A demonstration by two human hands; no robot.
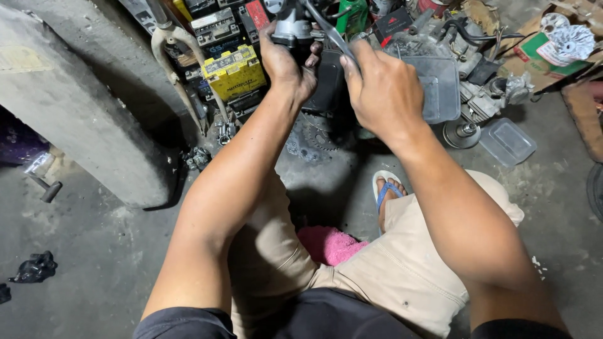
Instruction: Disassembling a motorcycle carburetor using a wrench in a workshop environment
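Gripping grey metal engine part (290,26), left hand (286,63) closed round it, right hand (383,88) clenching slim tool (330,30)

My arms are bare up to short dark sleeves (182,321). I wear beige shorts (402,270) with visible seams and a small rivet. On my foot is a white flip-flop (384,183) with blue straps.

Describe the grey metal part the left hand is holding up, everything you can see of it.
The grey metal part looks like a small cast housing, dull silver with dark grime, its top cut off by the frame edge. It is held raised above the cluttered floor, in front of the yellow battery. The left hand wraps it from below in a closed grip. The right hand holds a slim metal tool angled against its right side.
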